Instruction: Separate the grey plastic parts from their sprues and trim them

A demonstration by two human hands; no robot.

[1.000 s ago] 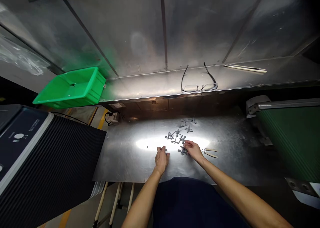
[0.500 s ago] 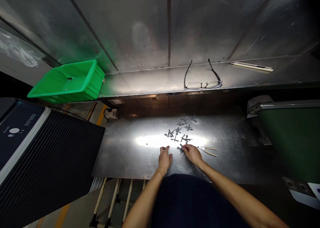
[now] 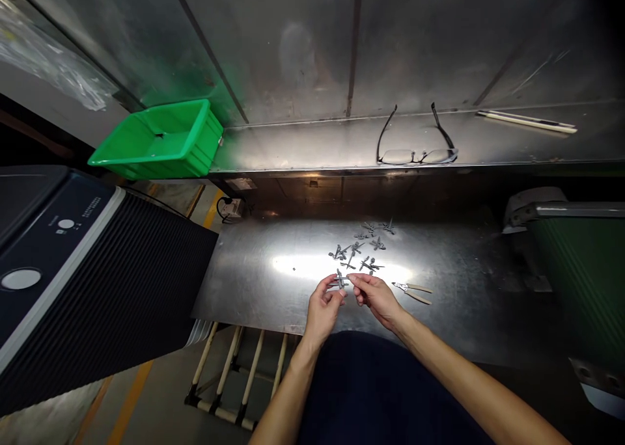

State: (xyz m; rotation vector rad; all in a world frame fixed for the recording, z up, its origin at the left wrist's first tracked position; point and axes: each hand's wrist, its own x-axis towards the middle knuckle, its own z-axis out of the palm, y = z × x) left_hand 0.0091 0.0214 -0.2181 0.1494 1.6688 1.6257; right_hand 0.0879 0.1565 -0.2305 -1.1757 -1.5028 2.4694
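Note:
Between my two hands is a small dark grey branched plastic piece (image 3: 340,278), raised near the front of the metal table. My left hand (image 3: 324,307) has its fingers and thumb closed around the piece's left side and lower end. My right hand (image 3: 378,296) pinches the right side of the same piece with thumb and forefinger. Just beyond my hands lie several similar grey branched pieces (image 3: 338,252) in a loose group. A pair of cutting pliers (image 3: 413,291) with beige handles rests on the table right of my right hand.
A green bin (image 3: 202,147) stands on the raised shelf at the left. Eyeglasses (image 3: 417,156) and two slim sticks (image 3: 527,121) lie along that shelf. A dark ribbed machine (image 3: 156,269) borders the table on the left, a green conveyor belt (image 3: 586,269) on the right.
My right hand has lifted one grey piece off the table and moved it left. My left hand, empty before, now grips it too. The camera view has shifted slightly.

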